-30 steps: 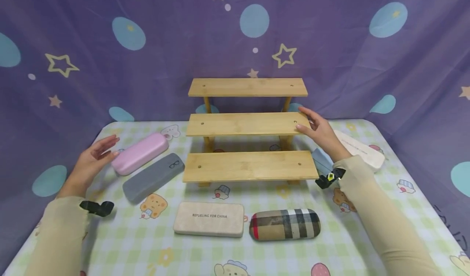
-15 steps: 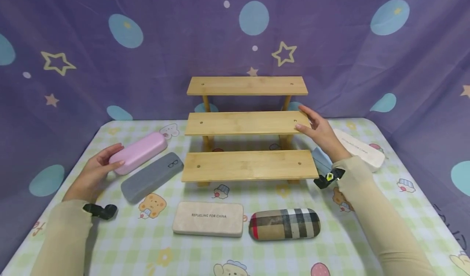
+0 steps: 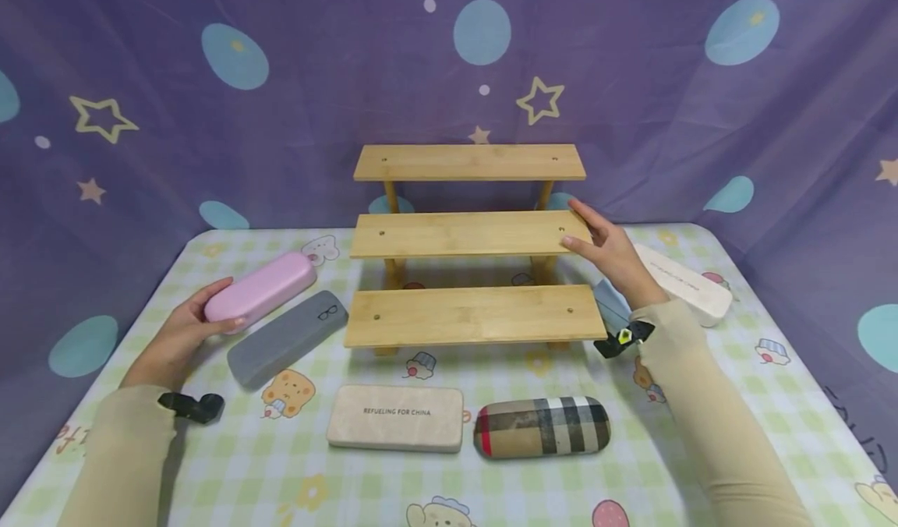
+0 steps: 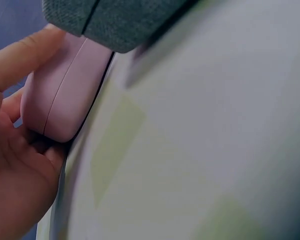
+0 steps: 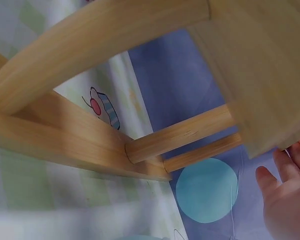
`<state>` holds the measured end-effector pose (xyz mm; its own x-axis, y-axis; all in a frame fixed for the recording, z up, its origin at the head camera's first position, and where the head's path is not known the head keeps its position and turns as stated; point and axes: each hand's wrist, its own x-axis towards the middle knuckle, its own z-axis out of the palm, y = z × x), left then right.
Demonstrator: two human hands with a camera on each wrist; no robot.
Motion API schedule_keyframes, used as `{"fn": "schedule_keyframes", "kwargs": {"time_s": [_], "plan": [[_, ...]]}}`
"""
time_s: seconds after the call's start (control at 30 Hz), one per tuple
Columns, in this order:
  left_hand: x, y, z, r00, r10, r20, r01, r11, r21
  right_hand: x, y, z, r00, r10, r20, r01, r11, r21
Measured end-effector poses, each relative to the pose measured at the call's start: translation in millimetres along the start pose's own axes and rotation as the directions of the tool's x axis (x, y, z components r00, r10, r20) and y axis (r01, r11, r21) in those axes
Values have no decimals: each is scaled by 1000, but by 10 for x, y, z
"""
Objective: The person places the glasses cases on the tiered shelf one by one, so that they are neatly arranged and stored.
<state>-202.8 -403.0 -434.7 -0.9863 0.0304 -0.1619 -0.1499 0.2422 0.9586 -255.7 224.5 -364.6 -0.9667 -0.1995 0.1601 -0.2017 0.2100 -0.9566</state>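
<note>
Pink case point(image 3: 259, 297) held by left hand point(image 3: 181, 340); right hand point(image 3: 610, 252) touches shelf point(image 3: 466, 235)

We see a made-up play corner, not a real shop: a purple cloth point(image 3: 666, 114) with stars hangs behind a table point(image 3: 772, 402) with a bear-print cover, a little wooden step shelf point(image 3: 470, 235) and glasses cases point(image 3: 396, 418).

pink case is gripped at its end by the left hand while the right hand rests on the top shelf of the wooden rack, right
Not quite. The left hand does grip the pink case at its near end, but the right hand rests on the right end of the middle shelf of the wooden rack, not the top one. The head view shows it.
</note>
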Motion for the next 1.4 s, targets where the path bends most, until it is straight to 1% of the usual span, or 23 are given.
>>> {"fn": "schedule_keyframes", "kwargs": {"time_s": [0.13,0.27,0.37,0.5,0.6,0.73,0.83,0.87,1.13,1.23,1.4], "plan": [[20,-24,8,1000,12,-8,-11,989,147,37,98,-26,1000,-11,2,11,999,31],[35,-34,14,999,24,-37,-14,968,250,82,210,-50,1000,-28,-4,28,998,49],[37,-20,15,998,17,-63,3,955,297,87,238,-51,999,-40,-7,40,998,48],[19,9,10,995,4,-101,32,936,351,77,231,-42,999,-36,-6,36,999,36],[-2,38,-2,992,-4,-125,48,934,353,74,224,-35,1000,-28,-4,29,999,34],[-18,108,-33,990,21,-137,34,920,389,74,221,-36,1000,-29,-4,29,999,29],[-34,164,-52,989,54,-137,13,897,441,73,221,-43,999,-32,-8,32,999,25],[-42,181,-56,988,62,-138,7,893,450,75,223,-45,999,-33,-7,33,999,27],[-69,309,-47,977,134,-167,-53,908,415,67,236,-53,1000,-26,-12,26,999,35],[-74,411,-53,972,163,-170,-88,921,381,72,246,-54,1000,-21,-11,22,999,36],[-79,654,-17,960,240,-148,-189,938,290,99,275,-46,999,-33,-11,33,998,46]]}}
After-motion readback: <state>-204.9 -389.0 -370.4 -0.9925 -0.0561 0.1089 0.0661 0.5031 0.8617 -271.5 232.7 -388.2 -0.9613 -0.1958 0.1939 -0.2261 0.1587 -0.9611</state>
